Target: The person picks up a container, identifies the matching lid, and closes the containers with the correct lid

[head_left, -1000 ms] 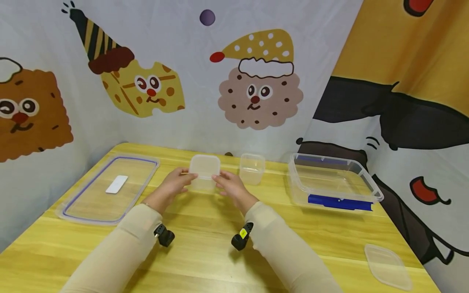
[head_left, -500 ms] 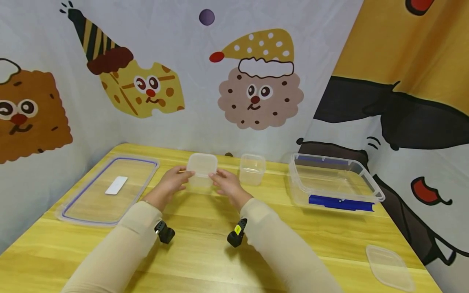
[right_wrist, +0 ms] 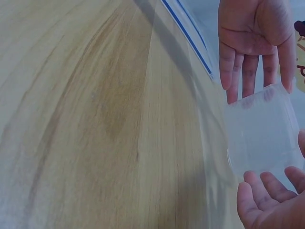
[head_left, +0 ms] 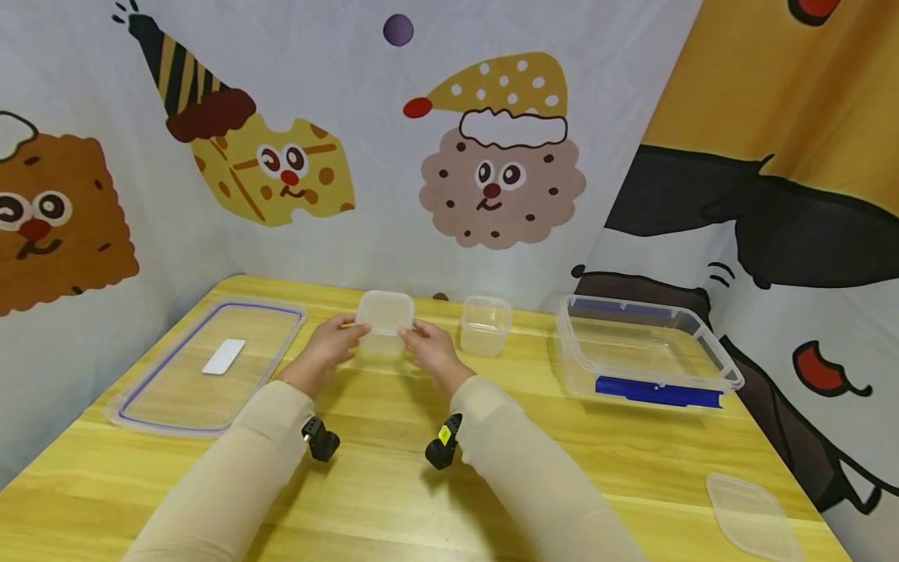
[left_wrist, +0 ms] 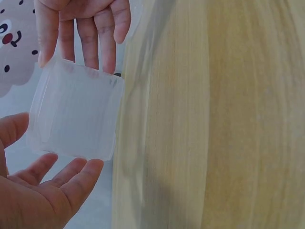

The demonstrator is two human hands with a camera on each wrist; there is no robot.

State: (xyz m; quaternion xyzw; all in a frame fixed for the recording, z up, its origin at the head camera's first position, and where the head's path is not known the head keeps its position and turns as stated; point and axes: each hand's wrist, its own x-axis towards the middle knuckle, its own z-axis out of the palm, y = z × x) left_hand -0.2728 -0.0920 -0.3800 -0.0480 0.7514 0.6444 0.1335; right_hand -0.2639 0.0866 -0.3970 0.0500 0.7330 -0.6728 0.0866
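Note:
A small square food container [head_left: 384, 342] with a frosted lid [head_left: 385, 310] on top is held between both hands above the back middle of the table. My left hand [head_left: 328, 353] holds its left side, thumb at the lid's rim and fingers lower on the wall. On the opposite side my right hand [head_left: 434, 351] grips it the same way. In the left wrist view the container's cloudy wall [left_wrist: 81, 112] faces the camera between both sets of fingertips. A second small clear container [head_left: 485, 326], without a lid, stands just right of my right hand.
A large clear box [head_left: 649, 343] with a blue latch stands at the back right. Its large blue-sealed lid [head_left: 175, 390] lies on the left, a white rectangle [head_left: 223, 356] on it. A loose small lid [head_left: 755, 517] lies front right. A printed curtain [head_left: 379, 257] hangs behind the table.
Both hands and the held container have shifted slightly left and away from the body, the right forearm swinging left most. The grip looks the same, and the other things stay put.

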